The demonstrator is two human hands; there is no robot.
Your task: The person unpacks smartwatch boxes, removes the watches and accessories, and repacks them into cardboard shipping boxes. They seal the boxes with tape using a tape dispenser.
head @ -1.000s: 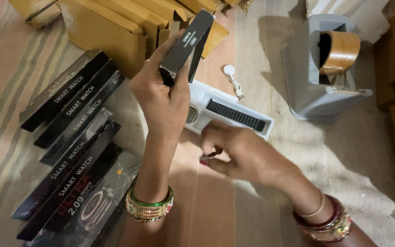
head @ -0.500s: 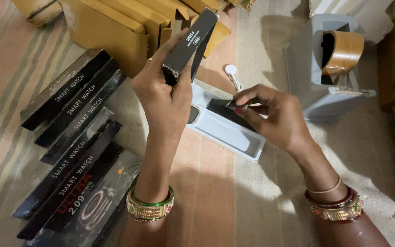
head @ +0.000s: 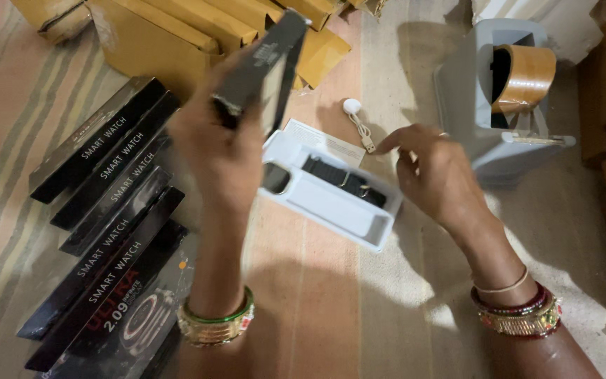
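Note:
My left hand [head: 222, 151] is raised and grips a long black box sleeve [head: 264, 63], tilted up to the right. Below it on the floor lies a white tray [head: 331, 203] holding a black watch with its strap [head: 341, 181]. My right hand [head: 436, 175] hovers at the tray's right end, fingers loosely curled and index finger stretched toward a small white charging cable [head: 358, 123] on the floor. It holds nothing that I can see.
Several black watch boxes [head: 99, 210] lie fanned out at the left. Yellow-brown cardboard cartons [head: 170, 31] are stacked at the top. A grey tape dispenser [head: 503, 105] with a brown tape roll stands at the right, more cartons beyond it.
My right hand came up from the near floor to the watch strap, then moved off to the tray's right end. My left hand shifted slightly with the sleeve.

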